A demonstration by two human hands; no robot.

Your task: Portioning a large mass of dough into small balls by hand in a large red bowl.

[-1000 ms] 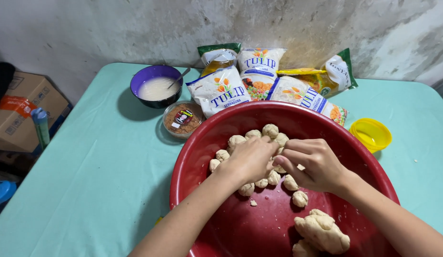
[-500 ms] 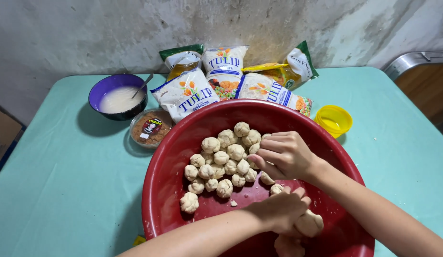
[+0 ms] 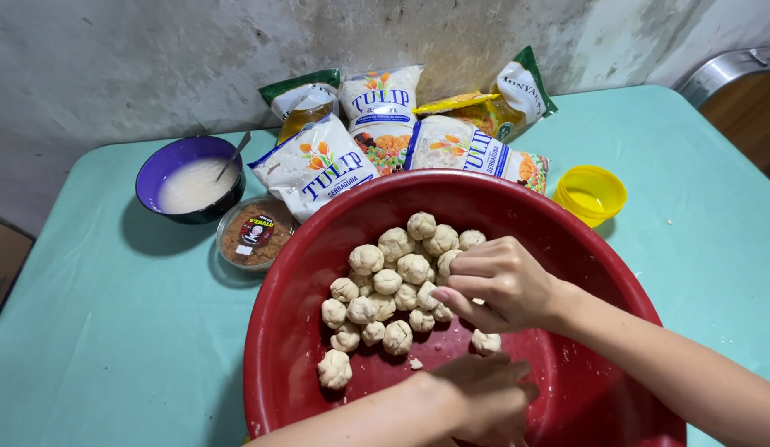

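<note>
Dough balls (image 3: 393,290) fill the red basin (image 3: 302,248); right hand (image 3: 497,285) fingers curl, pinching one, left hand (image 3: 484,397) unclear.

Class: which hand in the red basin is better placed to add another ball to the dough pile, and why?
Probably the right hand: it sits against the pile of dough balls, fingers curled beside them. The left hand is lower in the red basin, near its front rim, apart from the pile.

Beyond my hands, against the wall: three white flour bags (image 3: 319,165) with blue and floral print, two green-topped oil pouches (image 3: 298,103), and a round tub's dark label (image 3: 255,232).
</note>
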